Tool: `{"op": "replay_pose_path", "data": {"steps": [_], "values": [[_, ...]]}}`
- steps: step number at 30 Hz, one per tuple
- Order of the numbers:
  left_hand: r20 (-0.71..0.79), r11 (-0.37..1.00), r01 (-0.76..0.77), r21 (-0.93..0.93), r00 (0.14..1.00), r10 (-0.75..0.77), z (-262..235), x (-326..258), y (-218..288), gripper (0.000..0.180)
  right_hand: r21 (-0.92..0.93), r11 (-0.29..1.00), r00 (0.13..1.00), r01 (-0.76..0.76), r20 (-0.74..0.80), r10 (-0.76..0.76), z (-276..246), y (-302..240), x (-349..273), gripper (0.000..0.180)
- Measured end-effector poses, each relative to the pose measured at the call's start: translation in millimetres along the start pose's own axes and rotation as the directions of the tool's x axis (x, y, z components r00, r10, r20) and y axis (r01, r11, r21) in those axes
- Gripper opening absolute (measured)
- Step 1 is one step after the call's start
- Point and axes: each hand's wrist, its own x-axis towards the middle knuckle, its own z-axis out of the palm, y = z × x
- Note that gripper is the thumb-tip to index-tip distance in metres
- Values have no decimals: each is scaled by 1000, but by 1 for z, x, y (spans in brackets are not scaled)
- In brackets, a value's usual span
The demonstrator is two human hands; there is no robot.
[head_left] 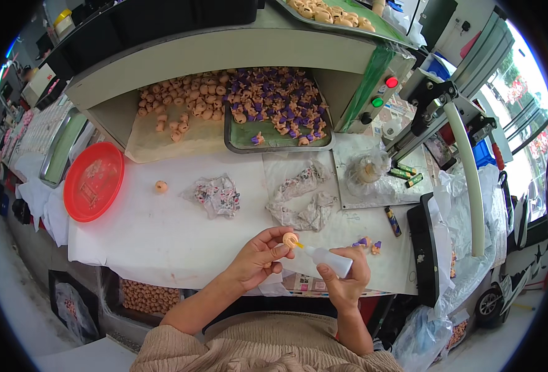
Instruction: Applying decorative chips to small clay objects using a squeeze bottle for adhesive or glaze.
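Pinched between the fingertips of my left hand (260, 259) is a small peach-coloured doll head (290, 238), its hollow opening showing. My right hand (350, 280) is wrapped round a translucent white squeeze bottle (334, 263). The bottle's thin yellow nozzle points left, and its tip is at the head's edge; whether they touch I cannot tell. To the right of the bottle lie a few small peach and purple doll bodies (376, 247). A lone doll head (161, 186) rests on the white-covered table (137, 239) further left.
Under the shelf, loose doll heads (190, 96) lie beside a tray (280, 149) of purple-clad figures. Crumpled floral cloths (218, 197) are mid-table. A red plastic lid or dish (94, 181) sits left. On the right are a black bin (423, 248) and a press-like machine (432, 93).
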Motion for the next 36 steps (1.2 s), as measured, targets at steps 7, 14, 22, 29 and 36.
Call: {"op": "replay_pose_path", "data": {"steps": [7, 14, 22, 29, 36], "values": [[-6, 1000, 0, 20, 1000, 0, 1, 1, -1, 39, -30, 1000, 1000, 2, -27, -3, -3, -1, 2, 32], [-14, 1000, -12, 23, 1000, 12, 3, 3, -4, 37, -100, 991, 996, 89, -18, -92, -13, -1, 4, 30], [8, 999, -47, 12, 999, 47, -1, 8, -10, 35, -67, 997, 999, 25, -28, -27, -16, 1, -1, 30], [15, 998, -55, 9, 998, 54, -3, 10, -12, 34, -26, 1000, 1000, 3, 12, -3, -13, 2, -1, 29], [18, 998, -59, 17, 998, 59, -5, 12, -12, 34, -38, 999, 1000, 0, 8, 0, -15, 6, 2, 29]]}}
